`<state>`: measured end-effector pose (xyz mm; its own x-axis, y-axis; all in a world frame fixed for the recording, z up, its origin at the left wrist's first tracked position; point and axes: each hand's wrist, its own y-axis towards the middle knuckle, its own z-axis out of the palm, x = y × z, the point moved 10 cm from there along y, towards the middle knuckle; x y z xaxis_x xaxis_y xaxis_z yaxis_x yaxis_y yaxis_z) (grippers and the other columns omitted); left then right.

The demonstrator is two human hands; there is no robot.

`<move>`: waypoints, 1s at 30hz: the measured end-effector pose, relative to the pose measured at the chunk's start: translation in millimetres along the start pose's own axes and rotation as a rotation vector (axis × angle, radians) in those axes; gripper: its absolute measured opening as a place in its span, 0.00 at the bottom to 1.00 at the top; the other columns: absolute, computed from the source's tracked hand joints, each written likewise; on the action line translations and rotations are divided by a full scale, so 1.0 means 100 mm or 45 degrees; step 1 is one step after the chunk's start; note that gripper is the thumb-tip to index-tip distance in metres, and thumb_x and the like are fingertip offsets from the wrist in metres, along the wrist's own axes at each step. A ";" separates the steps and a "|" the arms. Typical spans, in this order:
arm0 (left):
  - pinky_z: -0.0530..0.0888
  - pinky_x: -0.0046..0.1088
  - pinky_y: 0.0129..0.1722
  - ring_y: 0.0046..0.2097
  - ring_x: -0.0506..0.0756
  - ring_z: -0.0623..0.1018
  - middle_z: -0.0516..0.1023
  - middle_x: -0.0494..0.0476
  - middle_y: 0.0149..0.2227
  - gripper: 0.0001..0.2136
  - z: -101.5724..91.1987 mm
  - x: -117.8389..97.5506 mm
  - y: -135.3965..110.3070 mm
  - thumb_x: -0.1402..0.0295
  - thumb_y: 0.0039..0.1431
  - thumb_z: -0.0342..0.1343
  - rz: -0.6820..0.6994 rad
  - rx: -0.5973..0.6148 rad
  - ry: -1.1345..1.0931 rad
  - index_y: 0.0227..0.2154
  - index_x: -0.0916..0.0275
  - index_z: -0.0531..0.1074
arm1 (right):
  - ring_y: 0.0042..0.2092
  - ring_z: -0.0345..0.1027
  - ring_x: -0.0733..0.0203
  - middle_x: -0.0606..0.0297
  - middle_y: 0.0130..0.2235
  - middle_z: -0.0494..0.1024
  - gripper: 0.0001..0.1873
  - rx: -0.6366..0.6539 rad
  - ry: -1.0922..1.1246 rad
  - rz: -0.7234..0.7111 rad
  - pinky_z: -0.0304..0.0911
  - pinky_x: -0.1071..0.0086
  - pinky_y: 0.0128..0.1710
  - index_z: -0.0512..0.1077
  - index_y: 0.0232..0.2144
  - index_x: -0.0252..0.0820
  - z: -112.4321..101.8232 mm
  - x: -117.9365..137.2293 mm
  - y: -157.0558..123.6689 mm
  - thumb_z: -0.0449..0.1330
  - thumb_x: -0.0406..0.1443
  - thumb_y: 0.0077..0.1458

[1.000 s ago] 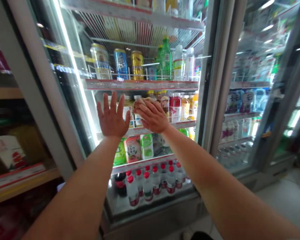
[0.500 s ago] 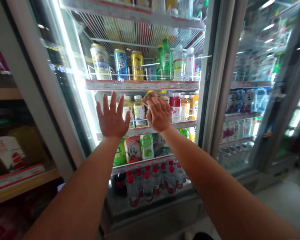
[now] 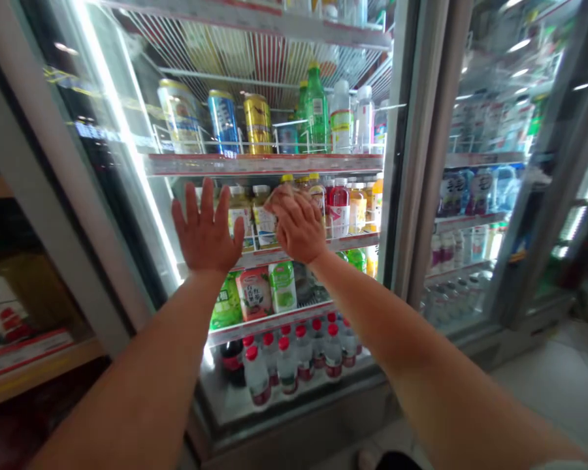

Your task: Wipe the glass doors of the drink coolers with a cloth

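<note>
A closed glass door (image 3: 294, 405) of a lit drinks fridge is right in front of me. My left hand (image 3: 206, 232) rests flat against the glass, fingers spread, holding nothing. To its right, at about the same height, my right hand (image 3: 301, 225) is curled over a crumpled brownish cloth (image 3: 280, 194) pressed to the pane. Most of the cloth is hidden under the fingers. Behind the glass, near both hands, stand juice bottles, among them a red bottle (image 3: 340, 212). Cartons such as a green one (image 3: 283, 287) sit one shelf lower.
Cans (image 3: 257, 124) and green bottles (image 3: 317, 108) fill a higher shelf; red-capped bottles (image 3: 287, 365) stand at the bottom. A metal door frame (image 3: 424, 163) runs up the right, beside another drinks fridge (image 3: 470, 215). On the left is a wooden shelf (image 3: 44, 365) with packaged goods.
The view has turned slightly, so fridge and hands appear a little further left. My left hand stays flat on the glass; my right hand keeps the cloth on the pane.
</note>
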<state>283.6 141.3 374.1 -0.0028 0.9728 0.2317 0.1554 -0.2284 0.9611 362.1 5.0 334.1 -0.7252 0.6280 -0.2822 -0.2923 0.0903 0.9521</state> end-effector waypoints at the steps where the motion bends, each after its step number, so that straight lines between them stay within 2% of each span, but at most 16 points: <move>1: 0.34 0.48 0.72 0.73 0.61 0.40 0.44 0.50 0.73 0.29 0.00 0.00 0.00 0.54 0.69 0.47 0.003 0.003 0.009 0.70 0.53 0.54 | 0.68 0.54 0.51 0.61 0.65 0.66 0.23 0.080 0.035 -0.192 0.48 0.52 0.69 0.67 0.61 0.44 0.05 0.15 -0.02 0.50 0.38 0.65; 3: 0.35 0.48 0.72 0.73 0.61 0.40 0.44 0.51 0.73 0.29 0.00 -0.01 0.00 0.54 0.69 0.46 0.011 0.002 0.021 0.70 0.53 0.54 | 0.69 0.52 0.55 0.66 0.66 0.64 0.25 0.195 0.084 -0.499 0.47 0.54 0.71 0.64 0.63 0.49 0.13 0.39 -0.11 0.50 0.38 0.65; 4: 0.35 0.49 0.72 0.73 0.62 0.40 0.44 0.50 0.73 0.29 0.00 -0.01 0.00 0.54 0.69 0.46 0.013 0.004 0.022 0.70 0.54 0.54 | 0.69 0.52 0.56 0.66 0.66 0.64 0.25 0.206 0.082 -0.525 0.47 0.55 0.71 0.63 0.64 0.49 0.14 0.41 -0.13 0.50 0.38 0.66; 8: 0.34 0.50 0.72 0.73 0.65 0.40 0.44 0.49 0.73 0.29 0.00 0.00 0.00 0.52 0.69 0.46 -0.004 0.001 -0.035 0.69 0.54 0.55 | 0.67 0.55 0.50 0.59 0.64 0.67 0.24 0.071 -0.062 -0.038 0.47 0.50 0.70 0.67 0.61 0.44 0.08 0.05 -0.05 0.50 0.38 0.65; 9: 0.34 0.51 0.72 0.73 0.64 0.40 0.44 0.50 0.73 0.29 0.01 0.00 0.01 0.52 0.69 0.46 -0.006 0.006 -0.042 0.69 0.55 0.55 | 0.67 0.55 0.49 0.59 0.64 0.66 0.24 0.064 -0.082 -0.025 0.47 0.49 0.70 0.67 0.61 0.43 0.08 0.05 -0.06 0.50 0.38 0.65; 10: 0.34 0.51 0.72 0.73 0.64 0.40 0.44 0.51 0.73 0.29 0.01 0.00 0.01 0.52 0.69 0.46 -0.003 0.006 -0.030 0.69 0.55 0.56 | 0.68 0.54 0.49 0.60 0.65 0.65 0.24 0.079 -0.082 -0.101 0.47 0.50 0.70 0.66 0.62 0.44 0.09 0.11 -0.06 0.50 0.38 0.65; 13: 0.38 0.52 0.72 0.73 0.63 0.41 0.45 0.54 0.73 0.29 -0.01 -0.03 0.00 0.54 0.69 0.45 0.040 -0.018 0.066 0.69 0.59 0.55 | 0.69 0.50 0.55 0.66 0.67 0.63 0.25 0.185 -0.004 -0.458 0.46 0.54 0.71 0.63 0.64 0.49 0.16 0.39 -0.14 0.49 0.39 0.67; 14: 0.39 0.53 0.72 0.73 0.63 0.42 0.45 0.54 0.73 0.29 -0.02 -0.04 0.00 0.55 0.69 0.45 0.051 -0.027 0.093 0.69 0.60 0.55 | 0.69 0.50 0.56 0.67 0.67 0.63 0.25 0.203 0.015 -0.452 0.47 0.54 0.71 0.62 0.64 0.50 0.17 0.39 -0.15 0.48 0.39 0.67; 18: 0.40 0.54 0.72 0.73 0.64 0.42 0.44 0.51 0.73 0.29 -0.02 -0.05 -0.01 0.55 0.69 0.45 0.071 -0.029 0.125 0.69 0.59 0.54 | 0.68 0.52 0.49 0.59 0.66 0.65 0.24 0.140 -0.032 -0.038 0.49 0.50 0.69 0.66 0.62 0.45 0.13 0.07 -0.10 0.49 0.39 0.66; 19: 0.40 0.53 0.72 0.73 0.64 0.42 0.43 0.51 0.73 0.29 -0.01 -0.05 -0.01 0.55 0.70 0.45 0.078 -0.028 0.141 0.69 0.59 0.54 | 0.69 0.51 0.48 0.59 0.66 0.64 0.24 0.135 -0.040 -0.056 0.48 0.49 0.69 0.66 0.62 0.44 0.12 0.09 -0.10 0.49 0.39 0.66; 22: 0.40 0.54 0.72 0.73 0.64 0.41 0.41 0.52 0.73 0.29 0.00 -0.06 -0.01 0.57 0.71 0.45 0.098 -0.021 0.176 0.70 0.60 0.52 | 0.69 0.51 0.53 0.65 0.66 0.64 0.24 0.150 -0.007 -0.407 0.48 0.53 0.70 0.65 0.63 0.47 0.12 0.36 -0.16 0.49 0.39 0.66; 23: 0.40 0.54 0.71 0.73 0.64 0.41 0.41 0.52 0.73 0.29 0.00 -0.06 -0.01 0.57 0.71 0.45 0.104 -0.021 0.184 0.70 0.60 0.51 | 0.68 0.52 0.55 0.66 0.66 0.64 0.24 0.137 -0.004 -0.455 0.48 0.54 0.70 0.65 0.63 0.48 0.12 0.40 -0.18 0.49 0.39 0.66; 24: 0.40 0.54 0.71 0.73 0.64 0.41 0.41 0.53 0.73 0.29 0.00 -0.06 -0.01 0.57 0.71 0.46 0.109 -0.027 0.187 0.70 0.60 0.51 | 0.67 0.54 0.55 0.66 0.65 0.66 0.24 0.105 -0.015 -0.414 0.48 0.55 0.70 0.65 0.62 0.48 0.10 0.37 -0.17 0.49 0.38 0.66; 27: 0.42 0.55 0.71 0.73 0.65 0.42 0.43 0.55 0.73 0.29 -0.01 -0.08 -0.02 0.58 0.71 0.47 0.129 -0.050 0.193 0.70 0.61 0.52 | 0.66 0.55 0.51 0.60 0.63 0.68 0.23 -0.002 -0.078 -0.068 0.48 0.52 0.69 0.68 0.60 0.43 0.05 0.12 -0.13 0.49 0.38 0.66; 28: 0.42 0.56 0.71 0.73 0.65 0.43 0.44 0.56 0.73 0.29 -0.02 -0.08 -0.02 0.58 0.71 0.47 0.131 -0.060 0.196 0.70 0.61 0.53 | 0.67 0.54 0.50 0.59 0.63 0.67 0.23 -0.014 -0.087 -0.018 0.47 0.51 0.69 0.67 0.60 0.42 0.04 0.08 -0.13 0.50 0.38 0.65; 30: 0.43 0.57 0.70 0.73 0.65 0.43 0.45 0.58 0.72 0.29 -0.03 -0.09 -0.02 0.58 0.70 0.47 0.128 -0.061 0.197 0.70 0.62 0.54 | 0.68 0.52 0.49 0.59 0.65 0.66 0.25 0.008 -0.066 -0.145 0.46 0.50 0.70 0.66 0.62 0.41 0.06 0.18 -0.15 0.51 0.39 0.64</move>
<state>280.7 133.3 371.0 -0.1421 0.9282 0.3439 0.1154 -0.3296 0.9371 357.2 19.9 315.3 -0.6544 0.6525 -0.3822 -0.3669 0.1680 0.9150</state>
